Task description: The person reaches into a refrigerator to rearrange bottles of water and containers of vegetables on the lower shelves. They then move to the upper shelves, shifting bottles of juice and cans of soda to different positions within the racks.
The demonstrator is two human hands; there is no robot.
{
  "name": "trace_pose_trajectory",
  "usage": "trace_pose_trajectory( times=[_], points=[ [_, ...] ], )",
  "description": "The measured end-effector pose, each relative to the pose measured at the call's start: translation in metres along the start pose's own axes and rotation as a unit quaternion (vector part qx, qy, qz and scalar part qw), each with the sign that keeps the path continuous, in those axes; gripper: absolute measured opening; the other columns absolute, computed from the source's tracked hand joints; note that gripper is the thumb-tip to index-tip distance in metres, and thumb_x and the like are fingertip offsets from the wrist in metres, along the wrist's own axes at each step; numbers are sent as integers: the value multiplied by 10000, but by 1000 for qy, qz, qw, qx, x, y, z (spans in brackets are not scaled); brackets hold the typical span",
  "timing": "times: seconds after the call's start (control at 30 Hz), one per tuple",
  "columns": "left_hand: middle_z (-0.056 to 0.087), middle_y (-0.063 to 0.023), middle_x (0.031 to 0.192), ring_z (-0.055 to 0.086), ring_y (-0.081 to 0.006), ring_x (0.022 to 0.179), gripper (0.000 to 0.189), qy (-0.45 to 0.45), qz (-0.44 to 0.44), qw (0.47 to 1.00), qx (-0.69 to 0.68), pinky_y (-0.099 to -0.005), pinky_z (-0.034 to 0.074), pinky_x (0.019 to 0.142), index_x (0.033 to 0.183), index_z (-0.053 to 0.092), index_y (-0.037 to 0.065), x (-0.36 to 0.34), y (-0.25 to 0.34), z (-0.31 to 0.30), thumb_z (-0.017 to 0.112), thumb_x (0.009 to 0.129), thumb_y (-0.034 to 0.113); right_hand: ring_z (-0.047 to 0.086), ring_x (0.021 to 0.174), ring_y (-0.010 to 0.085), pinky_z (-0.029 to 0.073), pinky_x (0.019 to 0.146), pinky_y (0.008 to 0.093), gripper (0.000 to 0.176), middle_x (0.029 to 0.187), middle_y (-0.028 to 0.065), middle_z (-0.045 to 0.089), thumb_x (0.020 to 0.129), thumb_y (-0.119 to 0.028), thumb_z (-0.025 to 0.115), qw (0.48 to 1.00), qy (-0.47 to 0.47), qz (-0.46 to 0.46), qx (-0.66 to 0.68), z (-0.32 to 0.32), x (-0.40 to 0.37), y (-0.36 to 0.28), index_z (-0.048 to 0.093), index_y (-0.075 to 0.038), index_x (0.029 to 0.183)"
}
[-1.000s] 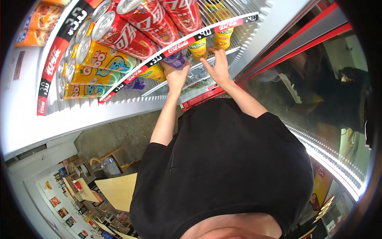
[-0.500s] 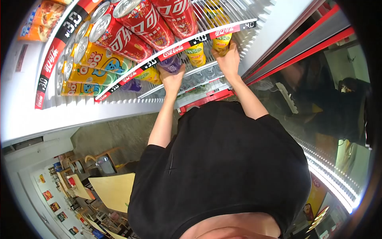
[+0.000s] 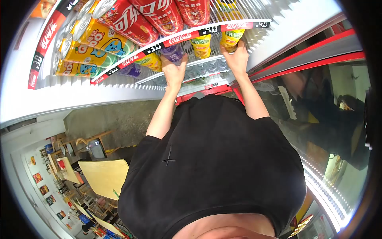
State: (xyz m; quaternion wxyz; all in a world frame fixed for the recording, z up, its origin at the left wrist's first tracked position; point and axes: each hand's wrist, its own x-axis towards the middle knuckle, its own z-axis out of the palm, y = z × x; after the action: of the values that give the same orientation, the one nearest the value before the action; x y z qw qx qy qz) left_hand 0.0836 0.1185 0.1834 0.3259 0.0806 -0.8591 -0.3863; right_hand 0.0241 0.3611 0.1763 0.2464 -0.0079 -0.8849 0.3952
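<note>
Yellow bottle point(image 3: 232, 38): located at 1 o'clock in the head view, standing on the wire shelf point(image 3: 262, 34) of the cooler. Fingers of the right hand point(image 3: 237, 61) close around its lower part, thumb on the left side and fingers on the right. Left hand point(image 3: 174, 73), just short of 12 o'clock: fingers curled around the base of a purple bottle point(image 3: 172, 53); their far tips are hidden.

Change: one second ago the right hand was spread below the yellow bottles; it is now clamped on the rightmost one. The left hand stays on the purple bottle. Meaning: each hand is engaged with its own bottle — neither is free.

Between the hands, at 12 o'clock, a second yellow bottle point(image 3: 201, 46) stands untouched. Above the hands runs the price strip point(image 3: 180, 39), crossing in front of the bottles. Red cans point(image 3: 159, 18) lie at 11 o'clock, yellow cans point(image 3: 97, 49) at 10. Farther out — glass door point(image 3: 274, 103) toward 3 o'clock, wooden table point(image 3: 104, 177) at 8.
</note>
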Motion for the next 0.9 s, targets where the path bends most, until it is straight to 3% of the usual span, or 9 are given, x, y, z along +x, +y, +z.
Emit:
trace_pose_trajectory(
  times=[0.13, 0.27, 0.33, 0.37, 0.5, 0.67, 0.73, 0.8, 0.9],
  points=[
    [630, -343, 1132, 624, -504, 1055, 774, 9, -21, 1000, 4, -509, 487, 927, 1296, 468, -111, -2, 1, -2, 881, 799, 314, 677, 947, 453, 552, 839, 527, 622, 1050, 239, 664, 765, -356, 861, 1000, -6, 5, -1, 4, 0, 0, 565, 12, 1169],
    [547, -342, 1363, 571, -469, 1235, 782, -30, -4, 999, 38, -460, 446, 1063, 1412, 408, -108, -18, 0, -15, 827, 847, 234, 675, 958, 451, 551, 837, 528, 639, 1059, 244, 658, 759, -361, 866, 1000, -9, 4, 0, 5, -2, 9, 565, 12, 1181],
    [525, -343, 1407, 545, -461, 1286, 661, -8, -34, 998, -56, -468, 420, 1102, 1353, 451, -103, -35, 6, -24, 801, 862, 167, 675, 958, 450, 551, 835, 527, 647, 1060, 245, 656, 757, -365, 868, 1000, -12, 9, 5, 3, 0, 6, 563, 14, 1182],
    [546, -312, 1353, 550, -447, 1260, 479, 39, -25, 994, -101, -488, 432, 1075, 1218, 519, -79, -46, 11, -25, 777, 856, 99, 675, 955, 448, 551, 835, 527, 661, 1061, 247, 655, 753, -354, 874, 1000, -9, 2, -2, 2, -1, 4, 553, 16, 1198],
    [554, -207, 1164, 568, -388, 1150, 278, -59, 104, 992, -31, -499, 469, 988, 1032, 574, 5, -62, 31, -41, 754, 824, 44, 673, 943, 455, 548, 834, 529, 669, 1061, 246, 656, 747, -325, 882, 1000, 6, -12, 1, 8, -2, 8, 543, 14, 1213],
    [354, -369, 1473, 451, -515, 1314, 539, -187, 140, 972, -3, -542, 420, 1086, 1306, 658, 136, -44, 63, -5, 827, 807, 251, 668, 980, 452, 546, 855, 525, 704, 1074, 246, 653, 753, -356, 885, 1000, 2, -7, -8, 5, -3, 8, 542, 24, 1237],
    [363, -383, 1462, 434, -517, 1321, 565, -177, 162, 970, 45, -538, 417, 1083, 1305, 682, 149, -33, 75, 10, 845, 793, 323, 667, 997, 450, 545, 865, 522, 711, 1083, 244, 653, 756, -367, 885, 1000, -10, 10, -6, 4, -1, 3, 546, 27, 1241],
    [552, -358, 1320, 449, -512, 1330, 542, -193, 162, 966, 64, -540, 446, 1064, 1330, 675, 150, -22, 72, 26, 794, 843, 357, 666, 1012, 446, 544, 874, 519, 714, 1095, 242, 653, 759, -376, 884, 1000, -20, 16, -6, 2, -1, 3, 552, 28, 1244],
    [626, -337, 1206, 496, -497, 1275, 485, -176, 140, 969, 99, -567, 472, 1005, 1277, 707, 127, -23, 73, 36, 742, 877, 400, 672, 1011, 435, 548, 871, 509, 694, 1105, 238, 658, 762, -363, 881, 1000, -19, 4, 4, 3, 0, 5, 560, 19, 1243]
  ],
)
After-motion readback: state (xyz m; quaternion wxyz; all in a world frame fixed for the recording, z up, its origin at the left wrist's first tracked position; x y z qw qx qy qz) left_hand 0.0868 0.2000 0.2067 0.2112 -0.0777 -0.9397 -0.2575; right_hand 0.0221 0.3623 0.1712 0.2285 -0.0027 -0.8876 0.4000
